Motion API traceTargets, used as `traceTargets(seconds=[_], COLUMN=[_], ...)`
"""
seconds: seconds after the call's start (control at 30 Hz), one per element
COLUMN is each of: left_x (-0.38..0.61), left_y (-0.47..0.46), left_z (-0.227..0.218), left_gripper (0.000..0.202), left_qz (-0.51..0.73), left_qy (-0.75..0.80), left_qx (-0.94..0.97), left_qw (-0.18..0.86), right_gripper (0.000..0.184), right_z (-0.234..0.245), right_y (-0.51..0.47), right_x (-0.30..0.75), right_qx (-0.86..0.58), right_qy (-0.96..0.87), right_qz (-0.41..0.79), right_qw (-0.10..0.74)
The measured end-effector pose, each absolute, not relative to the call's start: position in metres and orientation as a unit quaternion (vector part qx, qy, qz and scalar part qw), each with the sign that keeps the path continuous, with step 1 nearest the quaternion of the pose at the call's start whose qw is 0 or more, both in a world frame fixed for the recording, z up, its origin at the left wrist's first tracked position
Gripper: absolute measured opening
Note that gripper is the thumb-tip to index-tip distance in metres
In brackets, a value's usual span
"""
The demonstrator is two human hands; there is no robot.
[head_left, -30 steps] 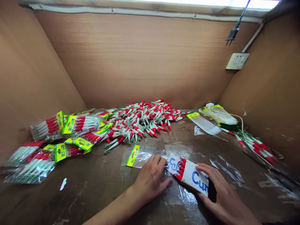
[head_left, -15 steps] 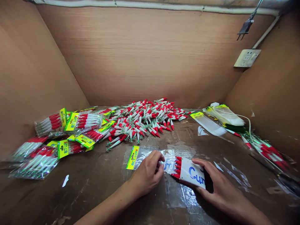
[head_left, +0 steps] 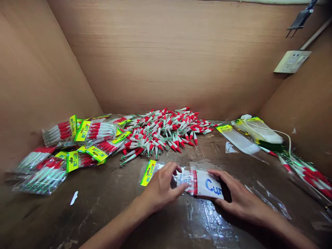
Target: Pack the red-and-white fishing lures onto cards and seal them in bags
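My right hand (head_left: 237, 193) grips a flat white holder (head_left: 204, 183) with blue handwriting on it. The holder's left end, with the red tips of several lures (head_left: 192, 185), is within the mouth of a clear plastic bag (head_left: 183, 178). The bag lies flat, its yellow "BCT LURE" header (head_left: 148, 173) pointing left. Over the bag is my left hand (head_left: 163, 185), its thumb stretched out against the bag near the mouth and its index finger curled at the far edge, with a gap between them. The other left fingers are partly hidden.
A heap of red and white lures (head_left: 163, 133) lies at the back. Filled packs (head_left: 95, 131) are piled at the left. Unfilled bags (head_left: 261, 129) are stacked at the right, near more lures (head_left: 311, 173). A plug (head_left: 301, 19) hangs at the upper right.
The holder has moved left, and its red lure tips have gone into the bag's mouth. My left thumb has stretched out towards the holder. The camera view has shifted slightly.
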State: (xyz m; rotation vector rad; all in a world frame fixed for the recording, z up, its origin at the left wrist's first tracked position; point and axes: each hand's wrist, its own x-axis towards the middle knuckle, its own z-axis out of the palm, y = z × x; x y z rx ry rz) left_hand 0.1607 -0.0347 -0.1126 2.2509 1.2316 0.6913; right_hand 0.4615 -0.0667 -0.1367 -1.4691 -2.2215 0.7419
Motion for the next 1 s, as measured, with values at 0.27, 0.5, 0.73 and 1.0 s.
traceTargets(seconds=[0.27,0.5,0.73,1.0], left_x=[0.186,0.187,0.188,0.189], left_y=[-0.046,-0.051,-0.055,-0.056], left_z=[-0.131,-0.129,-0.133,-0.137], left_gripper=[0.018,0.008,0.01,0.012], left_qz=[0.157,0.253,0.311,0.301], left_qy=[0.428,0.437,0.394,0.326], left_qx=[0.884,0.842,0.839,0.867], left_qw=[0.103,0.19,0.21,0.225], right_gripper=[0.071,0.075,0.08,0.081], right_z=[-0.142,-0.136,-0.118,-0.113], right_y=[-0.067,-0.068,-0.06,-0.05], right_x=[0.463,0.458,0.451,0.44], right_qx=[-0.525,-0.517,-0.469,-0.406], right_qy=[-0.788,-0.79,-0.83,-0.87], right_qz=[0.257,0.261,0.24,0.232], right_qw=[0.193,0.2,0.182,0.155])
